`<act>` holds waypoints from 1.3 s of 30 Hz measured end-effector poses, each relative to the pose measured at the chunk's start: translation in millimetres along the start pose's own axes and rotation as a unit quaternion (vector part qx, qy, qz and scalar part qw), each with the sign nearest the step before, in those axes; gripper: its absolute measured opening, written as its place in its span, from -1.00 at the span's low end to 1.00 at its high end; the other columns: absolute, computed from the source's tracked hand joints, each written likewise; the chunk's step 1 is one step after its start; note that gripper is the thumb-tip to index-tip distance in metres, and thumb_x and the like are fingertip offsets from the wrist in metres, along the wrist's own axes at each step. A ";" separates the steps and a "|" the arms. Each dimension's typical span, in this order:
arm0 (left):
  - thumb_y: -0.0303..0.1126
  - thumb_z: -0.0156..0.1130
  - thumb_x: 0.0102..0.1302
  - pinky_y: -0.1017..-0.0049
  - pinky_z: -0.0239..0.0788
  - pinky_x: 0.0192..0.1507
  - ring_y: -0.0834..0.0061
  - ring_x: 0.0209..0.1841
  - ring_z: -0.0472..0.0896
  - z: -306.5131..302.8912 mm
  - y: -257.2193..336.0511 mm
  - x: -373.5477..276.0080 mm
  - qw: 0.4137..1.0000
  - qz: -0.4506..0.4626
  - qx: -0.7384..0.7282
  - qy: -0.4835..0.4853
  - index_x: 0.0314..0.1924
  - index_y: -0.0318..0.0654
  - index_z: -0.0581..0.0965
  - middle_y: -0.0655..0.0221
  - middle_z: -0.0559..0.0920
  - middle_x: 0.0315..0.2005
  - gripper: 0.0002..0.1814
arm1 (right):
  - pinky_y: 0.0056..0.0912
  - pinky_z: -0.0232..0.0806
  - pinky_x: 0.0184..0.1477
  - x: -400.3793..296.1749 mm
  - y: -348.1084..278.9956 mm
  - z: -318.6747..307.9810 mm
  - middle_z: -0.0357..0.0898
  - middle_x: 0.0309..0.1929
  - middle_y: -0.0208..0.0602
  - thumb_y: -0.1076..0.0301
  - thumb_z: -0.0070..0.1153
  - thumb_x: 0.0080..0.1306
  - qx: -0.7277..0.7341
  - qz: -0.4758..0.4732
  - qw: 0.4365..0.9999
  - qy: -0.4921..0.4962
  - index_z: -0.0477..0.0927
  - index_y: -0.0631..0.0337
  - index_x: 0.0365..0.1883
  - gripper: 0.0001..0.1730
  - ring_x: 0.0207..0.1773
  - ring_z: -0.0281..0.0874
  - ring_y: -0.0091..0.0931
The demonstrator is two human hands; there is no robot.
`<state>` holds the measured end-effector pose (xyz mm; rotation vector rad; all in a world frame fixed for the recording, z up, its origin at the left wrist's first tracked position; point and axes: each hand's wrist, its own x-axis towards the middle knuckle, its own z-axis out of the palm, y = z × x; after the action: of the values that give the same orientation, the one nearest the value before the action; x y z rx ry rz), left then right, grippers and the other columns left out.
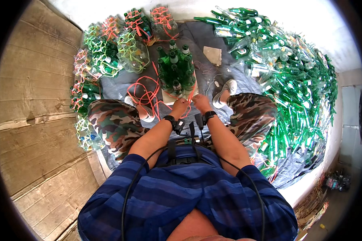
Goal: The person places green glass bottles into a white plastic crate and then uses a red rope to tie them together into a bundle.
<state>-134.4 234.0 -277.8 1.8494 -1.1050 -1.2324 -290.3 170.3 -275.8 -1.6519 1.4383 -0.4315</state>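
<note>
Upright green glass bottles [175, 67] stand close together on a pale board [168, 98] between my feet. Orange-red plastic twine [194, 87] runs down the near right side of this group to my hands. My left hand [181, 106] pinches the twine at the board's near edge. Close beside it, on the right, my right hand [201, 102] has its fingers closed on the same twine. Loose loops of orange-red twine [143, 90] lie on the dark ground sheet to the left of the board. The fingertips are small in view, so the exact grip is partly hidden.
Bundles of bottles tied with twine [132, 51] stand at the back left, beside a cardboard wall [39, 75]. A large heap of loose green and clear bottles [289, 75] fills the right side. A cardboard scrap [212, 55] lies on the ground sheet [196, 33] behind my right foot.
</note>
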 end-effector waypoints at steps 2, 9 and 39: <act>-0.21 0.31 0.21 0.27 0.43 -0.35 0.31 -0.43 0.65 2.4 10.6 1.4 0.999 0.003 -0.004 -0.037 -0.31 -0.32 0.66 0.12 0.68 -0.51 -0.72 | -0.23 0.50 -0.18 0.8 40.2 14.0 0.72 -0.36 -0.16 0.16 0.26 0.23 -0.065 -0.096 0.993 0.004 0.75 0.21 -0.31 -0.72 -0.25 0.70 -0.27; -0.24 0.29 0.21 0.45 0.30 -0.46 0.56 -0.48 0.54 -7.9 -13.3 5.0 0.979 -0.074 -0.174 -0.072 -0.33 -0.29 0.65 0.42 0.63 -0.51 -0.77 | -0.16 0.51 -0.13 -32.3 -32.1 6.5 0.74 -0.30 -0.06 0.18 0.31 0.17 0.001 -0.015 1.000 0.010 0.77 0.18 -0.27 -0.72 -0.20 0.73 -0.15; -0.42 0.19 0.37 0.45 0.54 -0.26 0.43 -0.31 0.70 -17.3 15.6 -5.7 0.983 -0.029 -0.127 -0.131 -0.15 -0.32 0.54 0.29 0.68 -0.33 -0.86 | -0.32 0.53 -0.41 -19.8 8.8 14.3 0.74 -0.35 -0.20 0.14 0.14 0.32 -0.027 0.002 0.975 -0.220 0.68 0.18 -0.21 -0.70 -0.43 0.70 -0.43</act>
<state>-123.8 233.4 -256.2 1.5701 -0.9799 -1.6056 -290.5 194.6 -285.1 -1.6588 1.1278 -0.0153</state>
